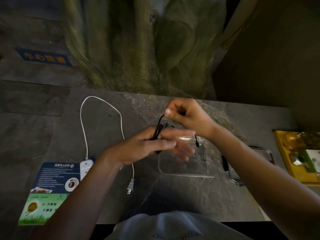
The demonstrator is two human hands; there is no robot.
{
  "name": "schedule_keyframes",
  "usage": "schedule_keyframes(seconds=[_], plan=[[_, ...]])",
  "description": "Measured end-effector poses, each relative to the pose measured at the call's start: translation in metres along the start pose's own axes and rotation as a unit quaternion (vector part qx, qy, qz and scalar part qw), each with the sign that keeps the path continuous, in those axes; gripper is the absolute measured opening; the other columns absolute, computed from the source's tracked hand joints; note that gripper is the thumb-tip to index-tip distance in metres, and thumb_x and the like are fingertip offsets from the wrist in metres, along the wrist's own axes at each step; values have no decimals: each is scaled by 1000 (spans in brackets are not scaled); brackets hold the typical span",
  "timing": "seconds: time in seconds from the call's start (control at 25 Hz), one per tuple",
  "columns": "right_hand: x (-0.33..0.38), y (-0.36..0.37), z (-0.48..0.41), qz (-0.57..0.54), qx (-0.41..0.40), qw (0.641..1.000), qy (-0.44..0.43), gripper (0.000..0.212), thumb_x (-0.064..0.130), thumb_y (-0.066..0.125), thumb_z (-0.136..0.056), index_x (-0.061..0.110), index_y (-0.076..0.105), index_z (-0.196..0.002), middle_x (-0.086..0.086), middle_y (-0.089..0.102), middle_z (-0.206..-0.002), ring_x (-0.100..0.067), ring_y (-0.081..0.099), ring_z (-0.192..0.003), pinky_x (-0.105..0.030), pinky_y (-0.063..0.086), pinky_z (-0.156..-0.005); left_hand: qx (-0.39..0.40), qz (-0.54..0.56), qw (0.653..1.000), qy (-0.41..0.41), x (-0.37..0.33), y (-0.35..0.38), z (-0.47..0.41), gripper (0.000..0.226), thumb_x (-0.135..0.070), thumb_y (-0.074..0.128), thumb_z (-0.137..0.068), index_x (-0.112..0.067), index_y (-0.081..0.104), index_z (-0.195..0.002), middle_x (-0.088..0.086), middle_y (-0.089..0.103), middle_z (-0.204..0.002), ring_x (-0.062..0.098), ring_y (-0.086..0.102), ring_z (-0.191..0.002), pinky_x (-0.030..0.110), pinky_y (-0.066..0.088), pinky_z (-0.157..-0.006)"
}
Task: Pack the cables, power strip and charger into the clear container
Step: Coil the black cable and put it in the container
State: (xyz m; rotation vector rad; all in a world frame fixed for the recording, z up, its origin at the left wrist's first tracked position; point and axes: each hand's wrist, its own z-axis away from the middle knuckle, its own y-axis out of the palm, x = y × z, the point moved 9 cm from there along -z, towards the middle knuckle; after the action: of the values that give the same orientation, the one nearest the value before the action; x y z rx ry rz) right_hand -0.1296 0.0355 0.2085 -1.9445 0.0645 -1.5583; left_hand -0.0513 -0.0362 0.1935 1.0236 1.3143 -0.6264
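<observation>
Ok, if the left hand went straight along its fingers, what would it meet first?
Likely the loose end of the black cable, dangling just beyond the left hand, above the clear container; depth is unclear.

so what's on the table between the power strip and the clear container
The white cord and its plug, with the left hand above; head view.
</observation>
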Motion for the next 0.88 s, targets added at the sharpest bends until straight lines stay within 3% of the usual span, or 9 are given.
schedule_keyframes(seconds=[0.08, 0.16, 0.28, 0.44, 0.68, 0.88], plan=[[-10, 9, 4, -1, 17, 1000, 19, 13, 3, 58, -92, -1, 59, -80, -16, 57, -69, -18, 53, -63, -29, 43, -58, -41, 50, 997, 44, -8, -7, -4, 42, -14, 48, -98, -10, 47, -140, 26, 58, -127, 34, 58, -120, 35, 42, -104], [-23, 15, 10, 5, 22, 999, 47, 13, -8, 54, -90, -3, 61, -82, -14, 62, -76, -24, 60, -69, -36, 49, -62, -86, 78, 990, 83, -15, -16, -6, 50, -23, 52, -96, -12, 43, -143, 20, 51, -138, 29, 48, -132, 33, 41, -105], [-29, 23, 20, 21, 14, 998, 53, 19, 4, 53, -96, -7, 61, -82, -19, 63, -72, -30, 60, -65, -35, 48, -60, -163, 87, 972, 144, -29, -34, -5, 59, -23, 47, -95, -17, 25, -149, 9, 39, -152, 22, 38, -140, 30, 37, -109], [-31, 34, 36, 31, 50, 996, 70, 28, 21, 52, -99, 1, 60, -81, -10, 56, -64, -12, 50, -57, -22, 42, -58, -271, 79, 945, 168, -28, -62, 3, 55, -16, 40, -98, -18, 21, -150, 5, 30, -157, 14, 31, -143, 29, 30, -114], [-33, 36, 48, 62, 67, 991, 93, 28, 28, 55, -97, 6, 62, -82, -12, 56, -66, -11, 48, -57, -33, 43, -58, -372, -106, 913, 130, -17, -85, 15, 60, -19, 41, -100, -15, 15, -153, -1, 18, -161, 4, 20, -145, 27, 21, -118], [-27, 35, 49, 105, 86, 987, 81, 14, 28, 58, -96, 19, 66, -91, 5, 58, -67, -7, 52, -59, -16, 39, -57, -367, -371, 853, 5, -4, -88, 12, 57, -28, 44, -101, -16, 21, -152, 1, 21, -159, 8, 15, -147, 27, 17, -119]])
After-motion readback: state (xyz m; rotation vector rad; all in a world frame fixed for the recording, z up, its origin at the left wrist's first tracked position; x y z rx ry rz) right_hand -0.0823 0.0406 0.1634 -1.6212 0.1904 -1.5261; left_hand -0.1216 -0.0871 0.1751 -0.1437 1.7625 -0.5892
